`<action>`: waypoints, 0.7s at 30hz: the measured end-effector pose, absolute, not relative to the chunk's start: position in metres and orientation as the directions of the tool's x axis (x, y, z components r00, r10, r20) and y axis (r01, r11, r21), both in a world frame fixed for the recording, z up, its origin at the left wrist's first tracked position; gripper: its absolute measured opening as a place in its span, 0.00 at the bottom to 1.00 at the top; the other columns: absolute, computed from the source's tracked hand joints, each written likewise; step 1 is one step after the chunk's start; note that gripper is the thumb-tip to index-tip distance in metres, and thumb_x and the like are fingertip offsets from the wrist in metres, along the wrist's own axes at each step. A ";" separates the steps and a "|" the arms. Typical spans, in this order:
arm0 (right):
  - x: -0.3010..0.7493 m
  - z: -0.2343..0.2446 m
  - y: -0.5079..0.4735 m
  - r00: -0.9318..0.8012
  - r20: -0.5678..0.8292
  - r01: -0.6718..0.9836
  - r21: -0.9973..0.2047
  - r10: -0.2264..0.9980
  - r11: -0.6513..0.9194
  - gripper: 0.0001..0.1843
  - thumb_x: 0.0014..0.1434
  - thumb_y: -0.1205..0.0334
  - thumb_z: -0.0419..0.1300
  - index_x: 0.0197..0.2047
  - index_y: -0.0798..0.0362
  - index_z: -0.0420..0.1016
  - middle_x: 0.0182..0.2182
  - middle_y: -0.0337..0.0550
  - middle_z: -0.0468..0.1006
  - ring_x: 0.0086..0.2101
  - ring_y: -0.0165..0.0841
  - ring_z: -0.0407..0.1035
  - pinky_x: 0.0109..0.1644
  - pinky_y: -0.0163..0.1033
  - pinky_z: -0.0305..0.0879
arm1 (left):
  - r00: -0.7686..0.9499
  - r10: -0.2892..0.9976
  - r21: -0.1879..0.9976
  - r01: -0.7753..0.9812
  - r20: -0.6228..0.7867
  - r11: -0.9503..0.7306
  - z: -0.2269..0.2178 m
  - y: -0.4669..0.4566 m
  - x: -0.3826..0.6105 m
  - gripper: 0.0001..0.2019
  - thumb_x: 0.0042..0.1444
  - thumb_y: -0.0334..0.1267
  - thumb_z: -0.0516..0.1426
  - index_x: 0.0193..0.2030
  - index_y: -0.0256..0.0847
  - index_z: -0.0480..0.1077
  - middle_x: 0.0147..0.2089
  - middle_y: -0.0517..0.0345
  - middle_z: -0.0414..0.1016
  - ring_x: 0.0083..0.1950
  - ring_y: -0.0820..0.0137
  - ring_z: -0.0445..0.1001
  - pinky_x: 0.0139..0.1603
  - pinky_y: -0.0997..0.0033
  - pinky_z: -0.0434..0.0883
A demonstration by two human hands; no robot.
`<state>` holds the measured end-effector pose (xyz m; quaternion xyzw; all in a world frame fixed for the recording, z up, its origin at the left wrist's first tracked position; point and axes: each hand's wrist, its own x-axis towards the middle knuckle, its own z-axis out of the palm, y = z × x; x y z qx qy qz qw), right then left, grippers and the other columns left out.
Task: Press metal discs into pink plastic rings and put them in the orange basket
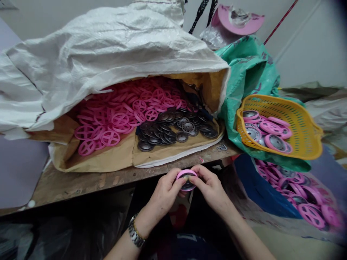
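Fingers [181,180] of both hands meet at the bottom centre of the head view, pinching a single pink ring [187,174] set over a dark disc [188,186]. The left hand [164,193], which wears a wristwatch [135,233], grips the piece from one side between thumb and forefinger. The right hand [210,187] closes on the opposite side, its other fingers curled under. The piece is held just in front of the edge of the wooden table [81,182], not touching it.

On the table a white sack [108,47] lies open on its side. It holds a large heap of loose rings [121,115] and, beside that, a smaller heap of loose discs [173,130]. To the right, a yellow basket [303,119] resting on a green bag [249,72] holds a handful of joined wheels [271,131], pink around grey. Below it, a blue bin [260,187] holds many more.

I judge the work to be well under way but far from finished. Joined wheels fill part of the basket and the bin, while the loose parts in the sack appear to outnumber them. I cannot tell whether the ring in hand is fully seated on its disc.
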<state>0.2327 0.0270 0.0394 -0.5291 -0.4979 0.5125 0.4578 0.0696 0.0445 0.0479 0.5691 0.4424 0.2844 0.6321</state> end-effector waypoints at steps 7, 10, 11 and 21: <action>0.231 0.043 0.021 -0.087 -0.105 0.066 -0.993 0.991 -0.099 0.10 0.61 0.53 0.58 0.35 0.52 0.72 0.28 0.36 0.71 0.32 0.31 0.65 0.36 0.35 0.61 | 0.398 0.900 0.968 0.235 -0.179 0.088 0.051 0.042 0.068 0.16 0.65 0.50 0.49 0.37 0.39 0.69 0.32 0.61 0.66 0.32 0.72 0.69 0.29 0.77 0.68; 0.228 0.042 0.017 -0.073 -0.075 0.092 -0.993 0.995 -0.068 0.11 0.63 0.54 0.57 0.34 0.52 0.72 0.28 0.36 0.71 0.32 0.32 0.65 0.37 0.35 0.61 | 0.375 0.924 0.943 0.328 -0.081 -0.050 0.048 0.039 0.069 0.15 0.66 0.46 0.50 0.34 0.39 0.69 0.30 0.62 0.67 0.33 0.73 0.67 0.33 0.76 0.63; 0.228 0.041 0.016 -0.058 -0.058 0.116 -0.992 0.997 -0.051 0.11 0.63 0.54 0.56 0.34 0.52 0.72 0.28 0.36 0.71 0.31 0.32 0.65 0.36 0.35 0.60 | 0.374 0.925 0.936 0.343 -0.065 -0.073 0.048 0.038 0.069 0.15 0.66 0.45 0.49 0.34 0.39 0.69 0.30 0.61 0.67 0.33 0.73 0.66 0.35 0.76 0.62; 0.238 0.040 0.017 0.000 -0.155 -0.007 -0.988 0.988 -0.155 0.10 0.58 0.53 0.61 0.35 0.52 0.73 0.29 0.37 0.74 0.32 0.32 0.67 0.37 0.35 0.63 | 0.522 0.806 0.939 0.324 -0.279 0.115 0.059 0.040 0.070 0.12 0.62 0.40 0.53 0.50 0.42 0.66 0.37 0.59 0.73 0.34 0.69 0.74 0.36 0.73 0.71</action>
